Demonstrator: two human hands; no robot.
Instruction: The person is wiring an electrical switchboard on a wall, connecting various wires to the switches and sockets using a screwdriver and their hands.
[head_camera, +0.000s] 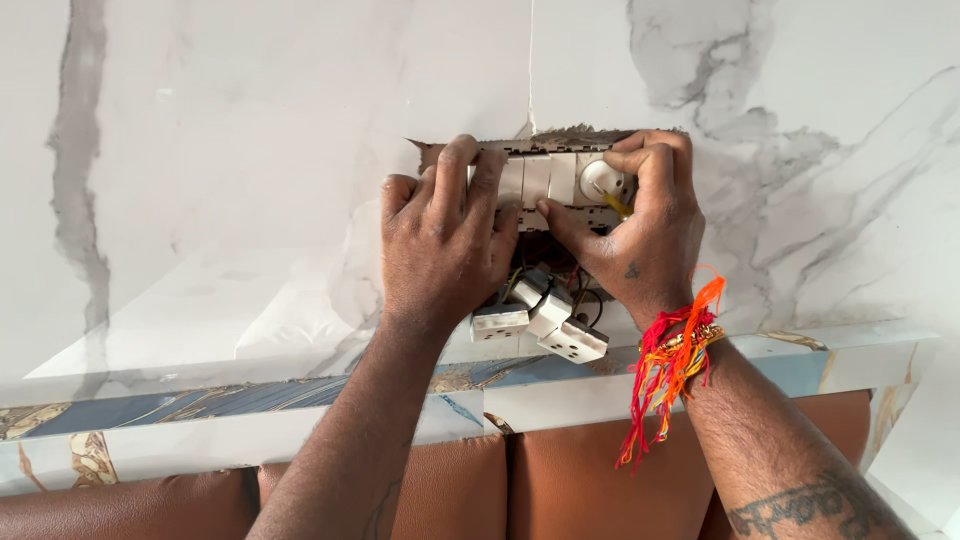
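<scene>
Upper centre of frame, left hand (440, 240) fingers pressed flat on white switch plate (545, 180) in wall cutout (440, 152); right hand (640, 225) pinching yellow-handled screwdriver (614, 204) at round dial (603, 180); loose white sockets (545, 325) dangling on wires below, centre frame

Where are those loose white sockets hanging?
The loose white sockets dangle on wires below the wall opening, between the left hand and right hand.

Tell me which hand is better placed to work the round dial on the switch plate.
Right hand, probably: its fingers already rest on the round dial and it holds a yellow tool. The left hand is braced on the switch plate.
</scene>
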